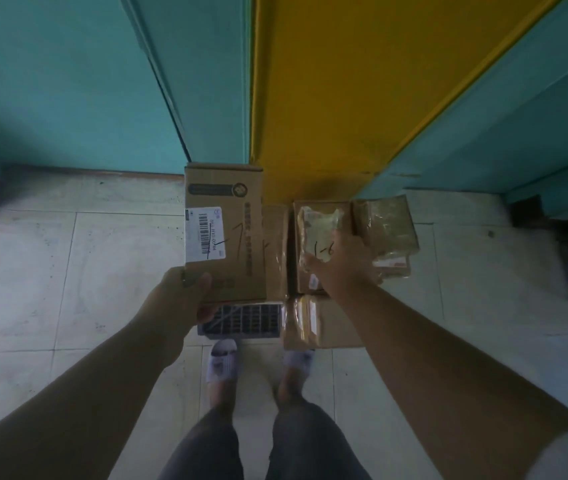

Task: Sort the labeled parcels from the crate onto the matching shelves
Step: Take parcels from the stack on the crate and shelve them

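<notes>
Two hands, each holding one parcel above the crate [241, 320]: left hand [178, 299] grips a box [223, 233]; right hand [341, 261] pinches a clear pouch [320, 233]. More wrapped parcels [384, 230] lie beside the crate.

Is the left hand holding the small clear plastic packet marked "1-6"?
No, the right hand holds that packet; the left hand grips the brown cardboard box.

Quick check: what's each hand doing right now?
Left hand: grips the cardboard box.
Right hand: holds the small clear packet marked 1-6.
</notes>
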Tool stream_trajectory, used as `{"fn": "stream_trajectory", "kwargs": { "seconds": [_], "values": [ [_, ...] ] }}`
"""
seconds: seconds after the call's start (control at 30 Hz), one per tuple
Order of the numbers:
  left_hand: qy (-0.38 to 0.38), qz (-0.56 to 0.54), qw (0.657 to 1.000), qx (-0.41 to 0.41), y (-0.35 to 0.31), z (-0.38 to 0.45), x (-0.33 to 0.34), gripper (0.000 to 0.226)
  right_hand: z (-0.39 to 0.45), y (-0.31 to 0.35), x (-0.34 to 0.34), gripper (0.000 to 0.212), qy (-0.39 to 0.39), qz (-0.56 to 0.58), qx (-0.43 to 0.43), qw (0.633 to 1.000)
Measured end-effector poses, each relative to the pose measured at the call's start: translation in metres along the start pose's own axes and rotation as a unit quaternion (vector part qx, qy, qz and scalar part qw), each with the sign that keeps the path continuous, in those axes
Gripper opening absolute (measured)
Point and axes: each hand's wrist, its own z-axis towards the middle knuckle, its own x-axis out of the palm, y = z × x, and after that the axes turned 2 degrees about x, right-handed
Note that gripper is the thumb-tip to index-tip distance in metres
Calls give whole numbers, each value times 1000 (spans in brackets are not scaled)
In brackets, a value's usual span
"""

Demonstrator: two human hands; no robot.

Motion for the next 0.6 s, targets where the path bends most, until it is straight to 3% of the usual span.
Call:
{"fn": "stream_trajectory", "kwargs": {
  "seconds": [0.1, 0.23, 0.33, 0.4, 0.5, 0.6],
  "values": [
    [-17, -13, 1000, -10, 14, 18, 2, 29, 17, -2, 22, 110, -10, -24, 33, 999],
    [-38, -8, 999, -24, 32, 36, 4, 4, 32, -4, 35, 108, -44, -108, 64, 991],
    [-52, 2, 998, -39, 41, 45, 4, 8, 38, -4, 37, 108, -44, -112, 74, 990],
    [-55, 4, 998, -40, 43, 48, 5, 10, 37, -2, 39, 112, -20, -89, 85, 992],
    [-69, 13, 996, -46, 45, 48, 5, 19, 36, 3, 45, 126, 26, 37, 109, 993],
    [-71, 15, 997, -38, 41, 44, 6, 7, 40, 3, 42, 138, 44, 50, 118, 991]
  ]
}}
